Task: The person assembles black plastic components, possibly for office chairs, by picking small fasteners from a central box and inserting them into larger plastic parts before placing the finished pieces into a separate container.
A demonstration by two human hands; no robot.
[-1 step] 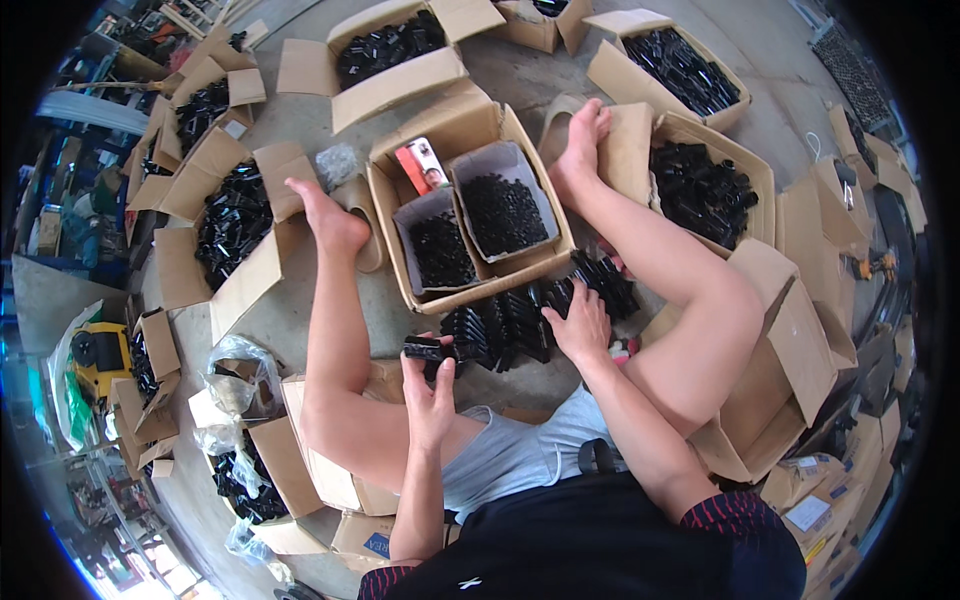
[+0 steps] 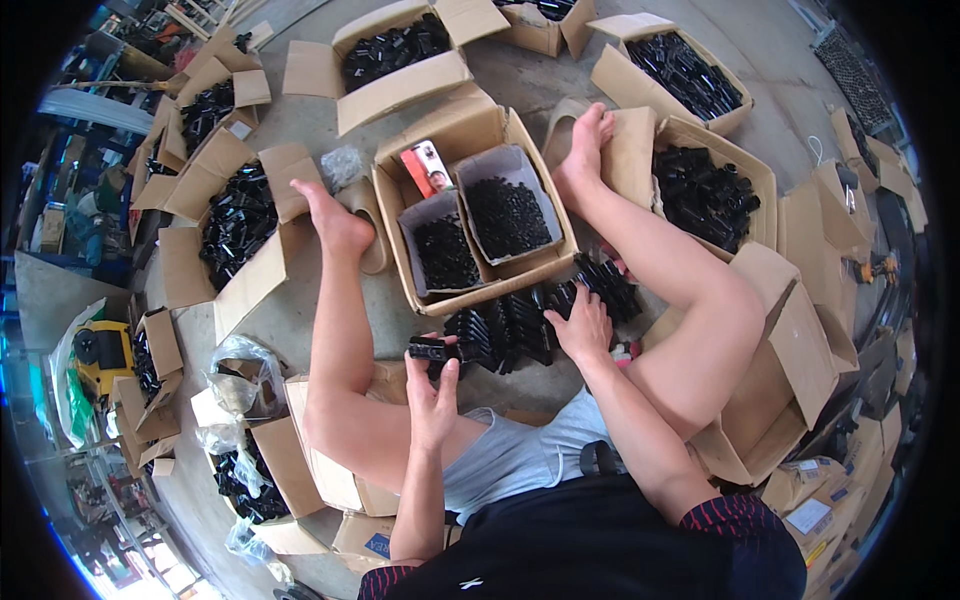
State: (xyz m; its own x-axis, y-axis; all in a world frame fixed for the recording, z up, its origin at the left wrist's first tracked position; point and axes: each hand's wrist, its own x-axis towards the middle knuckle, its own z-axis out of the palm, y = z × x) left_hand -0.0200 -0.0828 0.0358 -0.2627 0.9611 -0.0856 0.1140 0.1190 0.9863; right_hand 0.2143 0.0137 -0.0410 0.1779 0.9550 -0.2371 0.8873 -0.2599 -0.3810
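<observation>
Between my legs a row of glossy black plastic parts [image 2: 515, 325] stands packed side by side on the floor. At the row's left end my left hand [image 2: 432, 400] is closed on a short black plastic part [image 2: 430, 348], gripped between thumb and fingers. My right hand [image 2: 582, 325] rests on the right portion of the row, fingers curled over the parts' tops. Just beyond the row is a cardboard box [image 2: 440, 303]. Inside it are two smaller grey-lined boxes of tiny black pieces [image 2: 508, 215] and a red-and-white packet [image 2: 426, 167].
Open cartons of black parts surround me, including a left carton [image 2: 238, 225], a far carton [image 2: 395, 50] and a right carton [image 2: 705, 195]. An open carton [image 2: 765, 400] lies beside my right thigh. Sandals [image 2: 368, 225] are by my feet; a yellow-and-black machine [image 2: 100, 350] stands far left.
The whole view has shifted very slightly. Both hands keep the same position and hold.
</observation>
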